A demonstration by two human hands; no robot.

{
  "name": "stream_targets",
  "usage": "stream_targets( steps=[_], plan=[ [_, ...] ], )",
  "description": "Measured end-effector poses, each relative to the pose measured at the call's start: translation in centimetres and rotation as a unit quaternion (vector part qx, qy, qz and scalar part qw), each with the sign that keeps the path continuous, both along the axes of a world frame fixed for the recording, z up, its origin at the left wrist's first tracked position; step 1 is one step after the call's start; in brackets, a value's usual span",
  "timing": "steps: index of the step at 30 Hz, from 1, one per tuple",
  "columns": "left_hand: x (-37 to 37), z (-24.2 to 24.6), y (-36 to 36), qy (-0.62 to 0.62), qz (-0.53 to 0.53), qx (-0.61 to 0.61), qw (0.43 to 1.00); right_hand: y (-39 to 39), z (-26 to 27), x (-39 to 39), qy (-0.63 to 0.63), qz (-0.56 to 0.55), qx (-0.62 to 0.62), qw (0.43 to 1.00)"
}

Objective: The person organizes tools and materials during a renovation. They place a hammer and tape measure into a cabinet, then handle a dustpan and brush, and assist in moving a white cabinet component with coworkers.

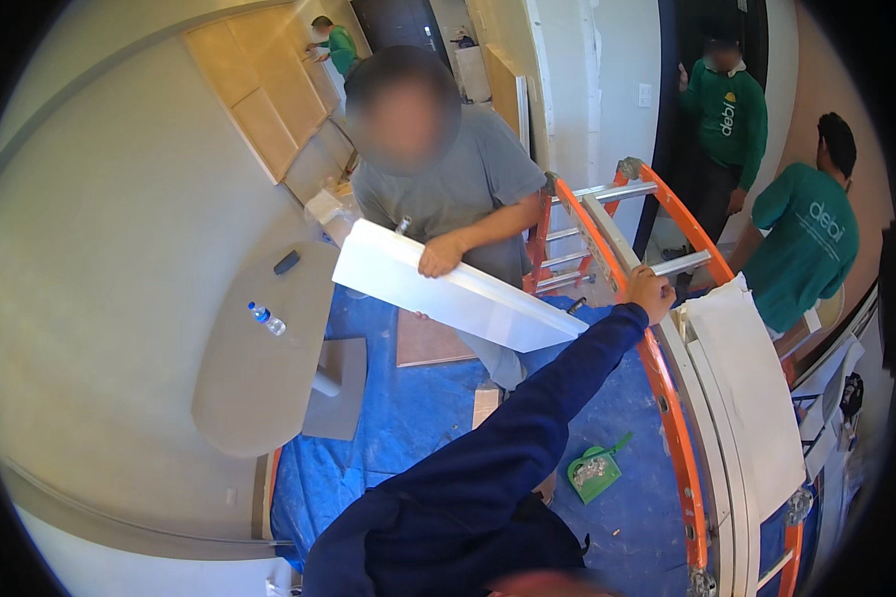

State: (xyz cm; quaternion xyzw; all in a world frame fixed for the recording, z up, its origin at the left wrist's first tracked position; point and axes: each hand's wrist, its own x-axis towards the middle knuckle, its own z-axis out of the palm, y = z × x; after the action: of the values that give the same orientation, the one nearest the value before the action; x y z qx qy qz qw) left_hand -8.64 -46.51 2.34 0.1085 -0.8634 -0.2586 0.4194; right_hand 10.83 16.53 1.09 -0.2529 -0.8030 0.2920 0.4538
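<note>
My left hand (pixel 648 295), in a navy sleeve, is curled at the side rail of an orange stepladder (pixel 668 418). A long pale board (pixel 691 395) runs under the hand along that rail. My right hand is out of view. Close to my outstretched arm, a co-worker in a grey shirt holds a white moulded panel (pixel 448 287) at a slant; one hand is over its upper edge and fingertips show below. More pale strips (pixel 724 425) and a white sheet with a ragged top edge (pixel 754 403) lie against the ladder, right of my hand.
Blue tarpaulin (pixel 411 418) covers the floor, with a green dustpan (pixel 594 472) holding debris. At left, an oval table (pixel 254 388) carries a water bottle (pixel 267 319) and a dark block (pixel 287 262). A brown board (pixel 429 339) lies behind the panel. Several green-shirted people are farther off.
</note>
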Motion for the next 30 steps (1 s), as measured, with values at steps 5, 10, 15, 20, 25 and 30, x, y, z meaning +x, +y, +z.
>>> stream_targets(
  steps=[5, 10, 15, 20, 25, 30],
  plan=[
    [0.1, 0.4, 0.2, 0.007, 0.010, 0.007, 1.000, 1.1, -0.3, -0.3, 0.002, 0.000, 0.000, 1.000],
    [0.7, 0.9, 0.6, 0.004, 0.004, 0.019, 1.000, 1.3, -0.7, 0.0, 0.009, -0.002, -0.010, 1.000],
    [0.5, 1.1, 0.4, -0.012, -0.013, 0.028, 0.999, 1.0, 0.0, 0.8, -0.037, -0.004, 0.007, 0.999],
    [-0.1, 1.8, 3.5, 0.057, -0.024, 0.029, 0.998, 0.8, 0.5, 1.2, -0.024, 0.007, -0.005, 1.000],
    [0.1, 2.0, 9.3, -0.071, -0.070, 0.086, 0.991, 1.0, -0.1, 0.9, -0.017, 0.004, -0.006, 1.000],
    [0.9, 1.7, 10.4, -0.115, -0.027, 0.000, 0.993, 1.7, -0.9, 0.7, 0.007, 0.013, -0.006, 1.000]
  ],
)
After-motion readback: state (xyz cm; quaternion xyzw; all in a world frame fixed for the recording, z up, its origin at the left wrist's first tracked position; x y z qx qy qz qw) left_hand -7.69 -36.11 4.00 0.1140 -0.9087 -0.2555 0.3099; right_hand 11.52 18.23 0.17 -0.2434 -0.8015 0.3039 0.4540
